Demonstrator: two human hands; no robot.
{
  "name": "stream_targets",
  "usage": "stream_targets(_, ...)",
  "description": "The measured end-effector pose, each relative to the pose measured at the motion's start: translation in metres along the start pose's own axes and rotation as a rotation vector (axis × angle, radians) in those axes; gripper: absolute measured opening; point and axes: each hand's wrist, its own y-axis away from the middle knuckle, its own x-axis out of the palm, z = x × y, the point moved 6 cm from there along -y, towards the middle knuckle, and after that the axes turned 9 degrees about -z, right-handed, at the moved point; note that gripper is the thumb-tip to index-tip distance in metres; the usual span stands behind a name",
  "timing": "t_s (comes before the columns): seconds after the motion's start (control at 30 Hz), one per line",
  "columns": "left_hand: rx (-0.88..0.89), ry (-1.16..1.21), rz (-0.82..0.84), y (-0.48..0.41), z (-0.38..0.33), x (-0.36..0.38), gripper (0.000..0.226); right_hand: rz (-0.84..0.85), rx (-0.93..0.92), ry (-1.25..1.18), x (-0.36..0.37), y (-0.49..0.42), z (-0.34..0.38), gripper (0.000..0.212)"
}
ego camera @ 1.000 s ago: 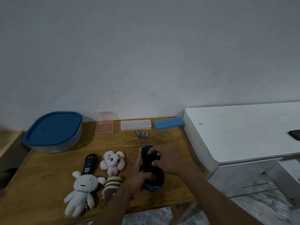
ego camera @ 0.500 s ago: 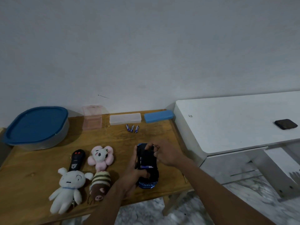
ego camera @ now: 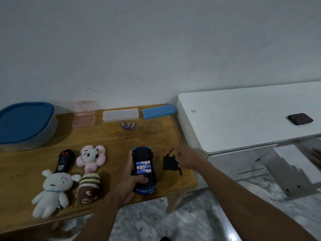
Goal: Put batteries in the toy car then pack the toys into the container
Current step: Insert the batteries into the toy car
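Observation:
A blue toy car [ego camera: 144, 171] lies upside down near the front of the wooden table [ego camera: 107, 136], its battery bay open with three batteries inside. My left hand [ego camera: 129, 181] grips the car from the left, thumb on its underside. My right hand [ego camera: 186, 158] pinches the black battery cover [ego camera: 169, 163] just right of the car. Three loose batteries [ego camera: 128, 125] lie farther back. At far left stands the container [ego camera: 26, 126] with its blue lid on. A white plush [ego camera: 52, 190], a pink flower plush [ego camera: 91, 157], a striped brown plush [ego camera: 88, 188] and a black remote [ego camera: 64, 160] lie at left.
A small screwdriver [ego camera: 181, 176] lies by the table's right front edge. A pink clear box [ego camera: 83, 115], a clear flat case [ego camera: 120, 114] and a blue case [ego camera: 158, 111] line the back edge. A white desk [ego camera: 243, 117] with a dark object [ego camera: 300, 119] adjoins on the right.
My right hand has lifted the black battery cover off the car and carried it to the right, which exposes the three batteries. My left hand keeps its hold on the car.

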Motion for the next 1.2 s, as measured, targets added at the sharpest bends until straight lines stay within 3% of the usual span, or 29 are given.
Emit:
stream_targets(0.23,-0.019,0.059,-0.069,0.007,0.008,0.009,0.115,0.201,-0.083,0.165,0.048,0.0,-0.035,0.047)
stream_targets(0.73,-0.034,0.094,-0.179,0.015,0.013,0.005,0.117,0.163,-0.197,0.291,0.055,-0.01,-0.032,0.04)
stream_targets(0.93,-0.042,0.092,-0.161,0.014,0.011,0.001,0.118,0.124,-0.107,0.179,0.047,-0.013,-0.029,0.027)
stream_targets(1.1,-0.029,0.084,-0.152,0.013,0.004,0.001,0.119,0.021,-0.083,-0.122,0.022,-0.007,-0.001,0.008)
stream_targets(1.2,-0.001,0.04,-0.129,0.01,-0.007,0.001,0.122,-0.028,-0.125,-0.245,0.008,0.003,0.03,0.011)
